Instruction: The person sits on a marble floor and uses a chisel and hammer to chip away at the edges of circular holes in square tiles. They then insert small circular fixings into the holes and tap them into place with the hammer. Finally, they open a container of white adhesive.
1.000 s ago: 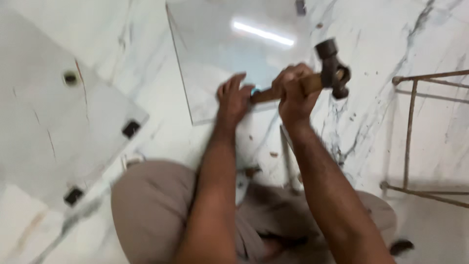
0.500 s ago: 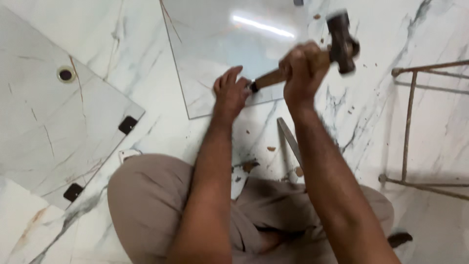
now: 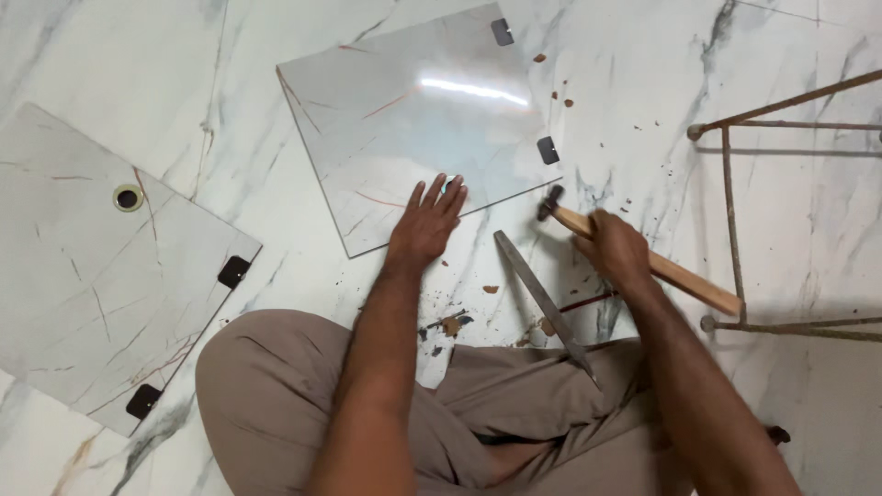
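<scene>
My left hand (image 3: 425, 223) lies flat, fingers spread, on the near edge of a glossy square marble-pattern tile (image 3: 413, 119) that lies on the floor. My right hand (image 3: 617, 248) grips the wooden handle of a hammer (image 3: 643, 257). The hammer's dark metal head (image 3: 549, 203) is down at the floor, just off the tile's near right corner. A long flat metal chisel (image 3: 542, 298) lies on the floor between my hands, pointing back toward my knee.
A second tile (image 3: 101, 276) with black corner clips and a round ring lies at the left. A rusty metal rod frame (image 3: 735, 211) stands at the right. Small brown chips (image 3: 450, 323) litter the marble floor near my crossed legs (image 3: 276, 395).
The hammer has swung down from raised above the tile to the floor at the tile's corner. My left hand stays pressed on the tile's edge. The view has shifted.
</scene>
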